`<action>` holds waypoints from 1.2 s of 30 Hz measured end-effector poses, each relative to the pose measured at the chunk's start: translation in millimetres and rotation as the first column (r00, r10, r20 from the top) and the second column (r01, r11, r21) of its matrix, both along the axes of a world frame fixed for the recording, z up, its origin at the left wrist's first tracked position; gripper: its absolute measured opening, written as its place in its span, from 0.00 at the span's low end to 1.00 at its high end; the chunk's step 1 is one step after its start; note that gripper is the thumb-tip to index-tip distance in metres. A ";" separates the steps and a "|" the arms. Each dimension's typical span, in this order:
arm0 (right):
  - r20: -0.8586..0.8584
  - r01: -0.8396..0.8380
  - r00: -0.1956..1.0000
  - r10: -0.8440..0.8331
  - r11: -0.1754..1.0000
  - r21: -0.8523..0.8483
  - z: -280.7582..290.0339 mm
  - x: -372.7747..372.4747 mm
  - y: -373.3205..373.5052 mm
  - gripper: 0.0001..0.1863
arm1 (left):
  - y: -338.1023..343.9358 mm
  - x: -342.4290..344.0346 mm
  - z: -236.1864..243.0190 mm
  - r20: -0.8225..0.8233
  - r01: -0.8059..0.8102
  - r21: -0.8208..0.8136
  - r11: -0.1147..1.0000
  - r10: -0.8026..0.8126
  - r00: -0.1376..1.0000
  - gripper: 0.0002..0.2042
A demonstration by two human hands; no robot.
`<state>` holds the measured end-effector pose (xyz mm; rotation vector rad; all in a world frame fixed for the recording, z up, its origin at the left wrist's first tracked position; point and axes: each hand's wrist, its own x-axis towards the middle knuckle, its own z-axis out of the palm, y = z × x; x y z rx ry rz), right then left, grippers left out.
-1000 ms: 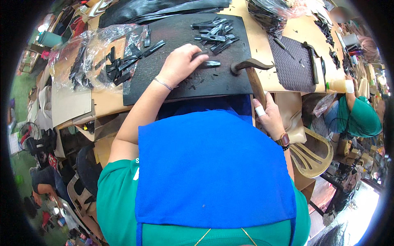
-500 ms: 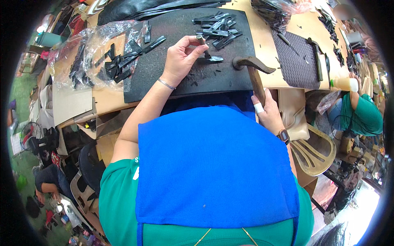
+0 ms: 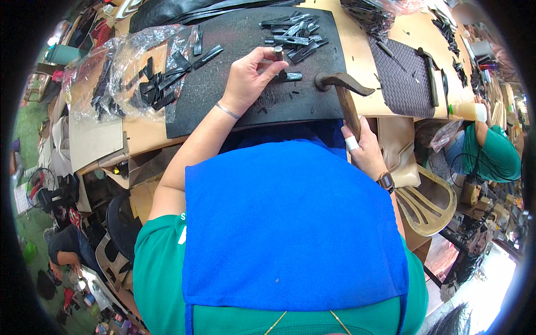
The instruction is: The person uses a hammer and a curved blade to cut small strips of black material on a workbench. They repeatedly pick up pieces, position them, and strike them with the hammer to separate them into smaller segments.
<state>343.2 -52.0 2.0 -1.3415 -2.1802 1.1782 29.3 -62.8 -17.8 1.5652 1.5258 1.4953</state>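
My left hand [image 3: 249, 76] pinches a short metal punch [image 3: 278, 53] between thumb and fingers, over a small black strip [image 3: 291, 76] lying on the dark mat [image 3: 234, 33]. The punch's lower end is partly hidden by my thumb. In my right hand [image 3: 365, 146], which has white tape on a finger, is the wooden handle of a hammer [image 3: 349, 109]. Its curved metal head is at the mat's right edge, to the right of the strip. Several similar black strips [image 3: 293, 34] lie piled beyond my left hand.
Black pieces [image 3: 162, 82] lie on and around a clear plastic bag [image 3: 125, 61] to the left. On the right, a textured dark pad [image 3: 405, 84] bears an awl-like tool [image 3: 391, 54] and another hammer [image 3: 431, 78]. A co-worker in green [image 3: 494, 153] is at far right.
The punch has gone from leaning to nearly upright above the strip, its top shifting slightly right. My right hand and the hammer have barely moved.
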 end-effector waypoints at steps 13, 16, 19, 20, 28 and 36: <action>-0.194 0.070 0.977 -0.087 0.993 -0.092 60.2 0.8 26.2 0.21 | -0.3 4.8 -9.9 -0.197 0.019 0.057 0.998 -0.007 0.980 0.14; -0.717 0.061 0.690 0.101 0.979 0.196 122.4 -31.4 39.9 0.21 | -2.6 6.6 -6.0 -0.226 -0.009 0.057 0.998 0.021 0.974 0.13; -0.954 -0.142 0.203 0.222 0.970 0.196 133.8 -60.4 46.9 0.22 | -0.4 7.1 -7.6 -0.218 0.012 0.072 0.997 0.003 0.976 0.12; -0.733 -0.159 0.583 0.351 0.934 0.320 116.2 -51.9 51.9 0.20 | 0.5 7.3 -7.8 -0.223 0.019 0.081 0.997 -0.001 0.975 0.12; -0.655 -0.081 0.731 0.192 0.977 0.196 127.1 -54.4 33.0 0.21 | -2.1 5.9 -10.0 -0.222 0.019 0.103 0.994 0.005 0.975 0.12; 0.142 -0.198 0.974 0.177 0.967 0.157 94.7 -43.3 24.8 0.16 | -6.1 8.1 -2.0 -0.253 0.020 0.062 0.998 -0.004 0.967 0.11</action>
